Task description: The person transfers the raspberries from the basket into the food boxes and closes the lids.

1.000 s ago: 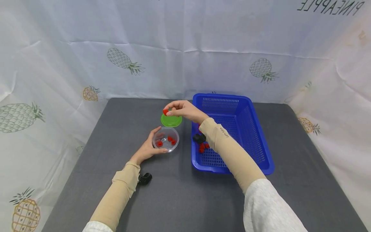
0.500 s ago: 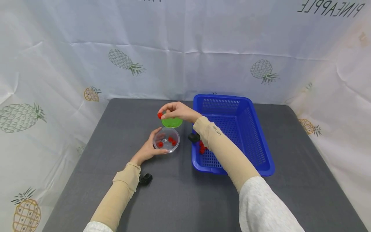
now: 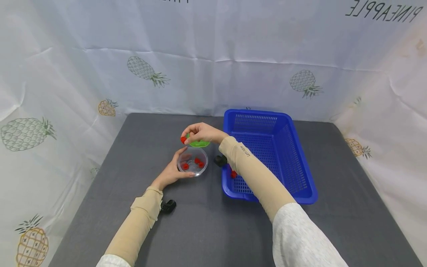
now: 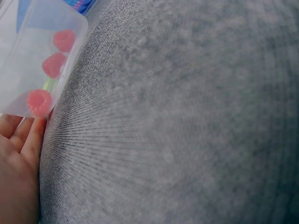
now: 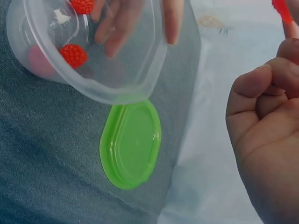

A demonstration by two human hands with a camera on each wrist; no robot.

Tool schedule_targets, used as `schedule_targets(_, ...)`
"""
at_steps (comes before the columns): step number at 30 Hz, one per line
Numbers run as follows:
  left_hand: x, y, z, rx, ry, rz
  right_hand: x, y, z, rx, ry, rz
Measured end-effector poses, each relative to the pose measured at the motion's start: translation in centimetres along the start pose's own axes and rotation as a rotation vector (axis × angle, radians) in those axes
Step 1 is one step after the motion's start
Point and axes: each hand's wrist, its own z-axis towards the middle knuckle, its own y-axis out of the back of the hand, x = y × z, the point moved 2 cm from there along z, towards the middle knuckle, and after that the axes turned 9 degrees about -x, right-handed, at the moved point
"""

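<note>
My left hand (image 3: 172, 171) grips the side of a clear plastic tub (image 3: 194, 152), thumb along the near side and fingers round the far left. Three red raspberries (image 4: 64, 40) lie at its bottom, showing through the wall in the left wrist view. Above and just beyond the tub is my right hand (image 3: 204, 132), pinching another raspberry (image 3: 183, 139) between thumb and fingertips. That raspberry is partly cut off at the top right corner of the right wrist view. Behind the tub a green lid (image 5: 131, 144) lies on the table, partly covered by the right hand in the head view.
A blue plastic basket (image 3: 285, 170) stands right of the tub, with red raspberries (image 3: 234, 174) at its left side, partly hidden by the right forearm. Black wrist devices (image 3: 169, 206) show beneath both wrists. A pineapple-print curtain (image 3: 213, 85) surrounds the dark grey table (image 3: 213, 230).
My right hand has moved left and then nearer to the tub, carrying the raspberry. The left hand and the tub have stayed in place.
</note>
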Motion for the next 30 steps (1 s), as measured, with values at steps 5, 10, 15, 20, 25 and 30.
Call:
schedule_targets(5, 0.0, 0.0, -0.1, 0.003, 0.003, -0.006, -0.4, -0.6, 0.3, 0.031, -0.024, -0.059)
schedule_targets(10, 0.7, 0.0, 0.2, -0.008, 0.033, 0.002, -0.9, -0.9, 0.6, 0.044, -0.1, -0.193)
schedule_targets(15, 2.2, 0.0, 0.7, -0.031, 0.066, 0.061, -1.4, -1.0, 0.8, 0.07, -0.152, -0.278)
schedule_targets(20, 2.4, 0.1, 0.8, -0.042, 0.078, 0.083, -1.7, -1.1, 0.9, 0.077, -0.159, -0.309)
schedule_targets(25, 1.2, 0.0, 0.3, -0.023, 0.076, 0.049, -2.0, -1.2, 0.9, 0.106, -0.19, -0.355)
schedule_targets(30, -0.1, 0.0, -0.1, -0.015, 0.045, 0.052, -2.0, -1.3, 0.8, 0.141, -0.211, -0.368)
